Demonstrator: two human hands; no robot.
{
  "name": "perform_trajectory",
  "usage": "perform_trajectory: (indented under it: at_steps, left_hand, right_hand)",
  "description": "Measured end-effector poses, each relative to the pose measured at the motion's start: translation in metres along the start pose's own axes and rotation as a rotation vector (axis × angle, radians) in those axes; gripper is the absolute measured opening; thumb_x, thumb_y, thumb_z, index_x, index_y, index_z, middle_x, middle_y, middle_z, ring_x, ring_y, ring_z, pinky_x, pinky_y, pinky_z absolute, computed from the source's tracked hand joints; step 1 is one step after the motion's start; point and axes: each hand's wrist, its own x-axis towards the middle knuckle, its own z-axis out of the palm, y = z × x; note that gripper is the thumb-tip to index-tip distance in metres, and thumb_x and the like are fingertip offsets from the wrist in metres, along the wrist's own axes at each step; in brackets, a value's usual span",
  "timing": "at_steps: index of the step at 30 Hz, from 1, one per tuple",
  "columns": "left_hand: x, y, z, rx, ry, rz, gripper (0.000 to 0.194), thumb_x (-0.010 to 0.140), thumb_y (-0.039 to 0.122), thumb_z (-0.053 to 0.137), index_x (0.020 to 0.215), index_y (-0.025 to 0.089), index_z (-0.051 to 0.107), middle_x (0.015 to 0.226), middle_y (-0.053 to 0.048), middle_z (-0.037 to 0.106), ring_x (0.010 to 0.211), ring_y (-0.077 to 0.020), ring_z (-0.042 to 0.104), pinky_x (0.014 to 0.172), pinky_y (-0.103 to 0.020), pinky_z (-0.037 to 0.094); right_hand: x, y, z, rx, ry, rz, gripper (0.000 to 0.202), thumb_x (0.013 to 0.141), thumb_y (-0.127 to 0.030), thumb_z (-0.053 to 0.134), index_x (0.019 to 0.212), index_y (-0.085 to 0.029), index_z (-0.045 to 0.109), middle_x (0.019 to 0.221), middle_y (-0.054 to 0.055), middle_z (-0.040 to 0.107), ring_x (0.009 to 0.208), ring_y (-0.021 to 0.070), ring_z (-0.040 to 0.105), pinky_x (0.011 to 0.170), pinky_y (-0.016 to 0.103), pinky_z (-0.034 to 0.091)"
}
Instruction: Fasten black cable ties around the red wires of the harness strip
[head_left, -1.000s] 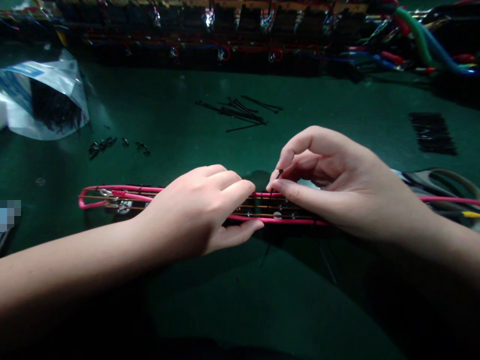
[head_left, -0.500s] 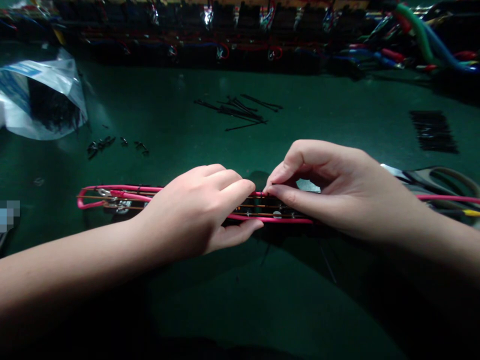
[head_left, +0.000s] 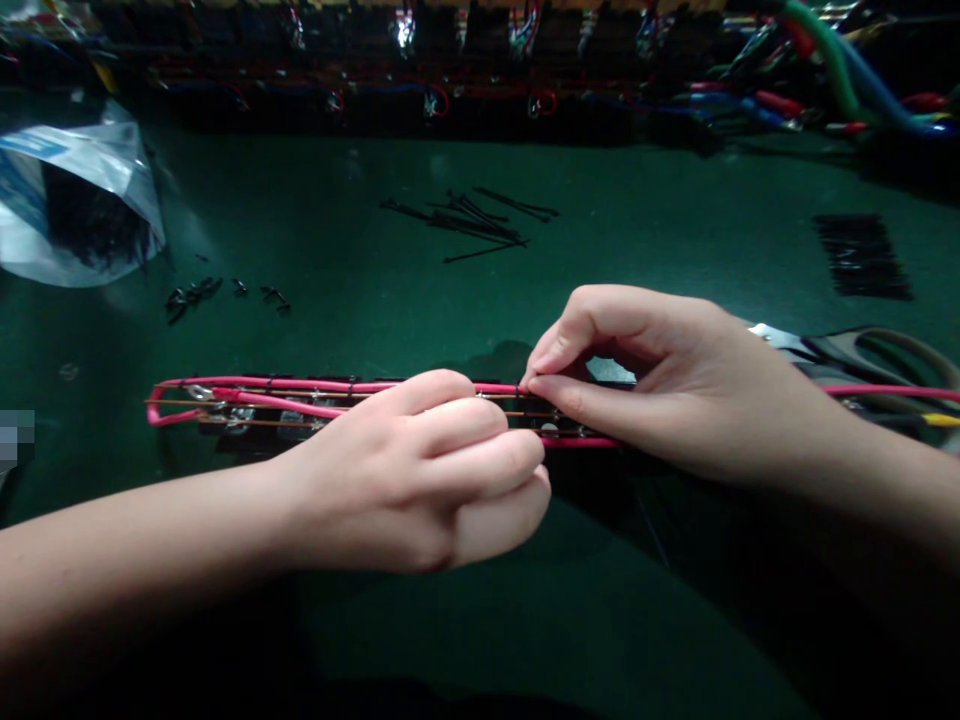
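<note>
A long, narrow black assembly [head_left: 255, 421] with thin copper-coloured rods lies across the table, and a pink wire [head_left: 262, 384] runs along it, tied at several spots. My right hand [head_left: 660, 375] pinches thumb and forefinger together at a small black cable tie [head_left: 523, 388] around the wire. Just left of it, my left hand [head_left: 435, 475] lies across the assembly with its fingers curled and thumb pressed in. Whatever it grips is hidden by the fingers. Behind my right hand lies a pair of scissors [head_left: 817, 348], partly covered.
Loose black cable ties [head_left: 472, 220] lie beyond the assembly. A neat row of black ties [head_left: 862, 255] is at right. Small black clippings [head_left: 193, 297] lie at left near an open plastic bag [head_left: 82, 140]. A long wired unit [head_left: 480, 75] spans the back.
My left hand has moved nearer and slightly right, and its thumb and fingers have closed together. My right hand stays pinched at the same spot on the pink wire.
</note>
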Motion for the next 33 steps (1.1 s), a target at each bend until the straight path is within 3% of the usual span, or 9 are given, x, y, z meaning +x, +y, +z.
perform_trajectory:
  at_steps: [4,9,13,19,26,33]
  left_hand:
    - [0.001,-0.001,0.0,0.042,0.007,-0.031,0.017,0.09,0.012,0.061,0.1,0.023,0.069,0.092,0.001,0.071,0.08,-0.016,0.065,0.074,-0.035,0.053]
    - [0.001,0.003,0.002,0.055,0.072,-0.1,0.016,0.091,0.013,0.059,0.085,0.025,0.067,0.086,0.001,0.07,0.075,-0.0146,0.065,0.07,-0.034,0.052]
    - [-0.001,0.004,0.003,-0.005,0.141,-0.17,0.015,0.091,0.014,0.06,0.093,0.027,0.066,0.089,0.001,0.071,0.077,-0.0145,0.064,0.072,-0.034,0.052]
    - [0.001,0.002,0.001,-0.164,0.116,-0.283,0.008,0.09,0.016,0.066,0.096,0.021,0.065,0.09,-0.003,0.07,0.08,-0.017,0.06,0.071,-0.034,0.048]
    - [0.009,0.0,-0.004,-0.329,-0.022,-0.44,0.011,0.097,0.022,0.059,0.096,0.023,0.069,0.091,-0.002,0.07,0.083,-0.0178,0.058,0.073,-0.033,0.045]
    - [0.012,-0.003,-0.006,-0.477,0.002,-0.501,0.011,0.095,0.02,0.062,0.091,0.021,0.072,0.087,0.0,0.07,0.077,-0.0141,0.056,0.074,-0.029,0.044]
  right_hand:
    - [0.0,-0.001,-0.001,0.025,-0.006,0.002,0.01,0.079,-0.017,0.07,0.076,-0.025,0.065,0.076,0.001,0.066,0.067,0.0188,0.062,0.058,0.036,0.049]
    - [0.0,-0.001,0.0,0.009,-0.014,0.012,0.01,0.081,-0.019,0.069,0.077,-0.026,0.064,0.077,0.001,0.066,0.068,0.019,0.062,0.059,0.036,0.05]
    - [0.0,-0.001,0.0,0.018,-0.022,0.02,0.011,0.079,-0.018,0.07,0.076,-0.026,0.064,0.077,0.001,0.066,0.067,0.0192,0.061,0.058,0.036,0.05]
    - [0.0,-0.003,0.0,0.042,-0.017,0.042,0.009,0.078,-0.017,0.071,0.077,-0.024,0.065,0.076,0.002,0.067,0.066,0.0202,0.062,0.055,0.036,0.049]
    - [0.001,-0.004,-0.001,0.137,-0.072,0.103,0.006,0.078,-0.021,0.072,0.078,-0.025,0.067,0.072,0.0,0.069,0.063,0.0185,0.063,0.052,0.032,0.047]
    - [0.001,-0.003,-0.002,0.156,-0.089,0.102,0.006,0.078,-0.021,0.073,0.078,-0.023,0.068,0.072,0.0,0.069,0.061,0.0174,0.064,0.05,0.03,0.046]
